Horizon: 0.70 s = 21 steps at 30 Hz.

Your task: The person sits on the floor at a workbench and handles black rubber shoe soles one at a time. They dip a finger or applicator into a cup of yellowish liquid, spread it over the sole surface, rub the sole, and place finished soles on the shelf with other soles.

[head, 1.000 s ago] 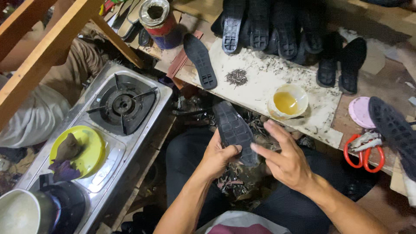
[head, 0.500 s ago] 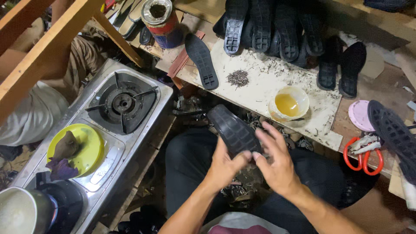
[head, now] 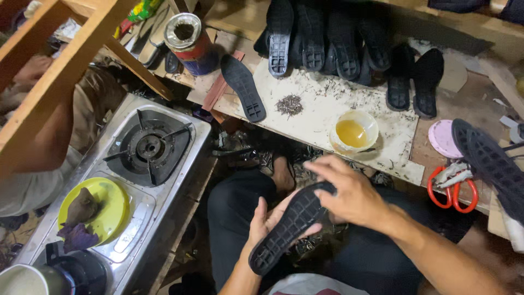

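A black rubber shoe sole (head: 289, 226) lies tread-up across my lap, slanting from lower left to upper right. My left hand (head: 268, 219) cups it from below near its middle. My right hand (head: 349, 194) rests over its upper end, fingers spread and curled on the edge. A small bowl of yellow glue (head: 353, 131) stands on the white work board (head: 322, 104) just beyond my hands.
A single gas burner (head: 148, 147) stands at left with a yellow-green plate (head: 101, 210) beside it. Several black soles (head: 327, 38) line the board's far edge; one sole (head: 243, 87) lies alone. A tin can (head: 191, 41), red-handled scissors (head: 453, 188) and a wooden frame (head: 65, 71) are around.
The sole has swung from pointing away from me to lying slanted across my lap, its lower end now toward my body. Both hands shifted along it, the right onto the upper end.
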Each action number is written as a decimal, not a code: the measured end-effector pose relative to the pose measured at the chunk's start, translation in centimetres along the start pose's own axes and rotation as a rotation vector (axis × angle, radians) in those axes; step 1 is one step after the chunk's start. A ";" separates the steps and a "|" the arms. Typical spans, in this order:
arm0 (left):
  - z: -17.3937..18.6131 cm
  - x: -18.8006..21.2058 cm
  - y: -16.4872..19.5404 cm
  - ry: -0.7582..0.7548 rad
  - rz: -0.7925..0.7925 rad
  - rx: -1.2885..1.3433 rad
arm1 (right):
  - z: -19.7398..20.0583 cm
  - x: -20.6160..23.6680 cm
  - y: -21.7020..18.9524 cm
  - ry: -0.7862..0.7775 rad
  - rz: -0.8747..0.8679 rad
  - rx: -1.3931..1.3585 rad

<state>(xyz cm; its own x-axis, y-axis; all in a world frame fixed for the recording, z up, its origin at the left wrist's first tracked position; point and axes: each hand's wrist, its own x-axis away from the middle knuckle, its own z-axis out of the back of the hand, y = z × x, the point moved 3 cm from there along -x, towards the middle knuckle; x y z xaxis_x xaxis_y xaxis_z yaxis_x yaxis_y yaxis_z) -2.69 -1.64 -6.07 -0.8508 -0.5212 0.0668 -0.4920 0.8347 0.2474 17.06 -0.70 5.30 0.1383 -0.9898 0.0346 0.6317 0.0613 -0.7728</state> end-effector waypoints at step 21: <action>-3.3 -1.4 1.7 -0.054 -0.212 0.029 | 6.4 0.6 8.1 0.213 0.091 0.232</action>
<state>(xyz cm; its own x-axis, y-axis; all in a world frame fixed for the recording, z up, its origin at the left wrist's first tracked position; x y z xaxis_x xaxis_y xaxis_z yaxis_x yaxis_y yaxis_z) -1.71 -0.02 -2.50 -0.7359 -0.6761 -0.0355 -0.6654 0.7126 0.2223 27.14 -0.02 3.08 0.0554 -0.9820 -0.1804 0.7843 0.1546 -0.6008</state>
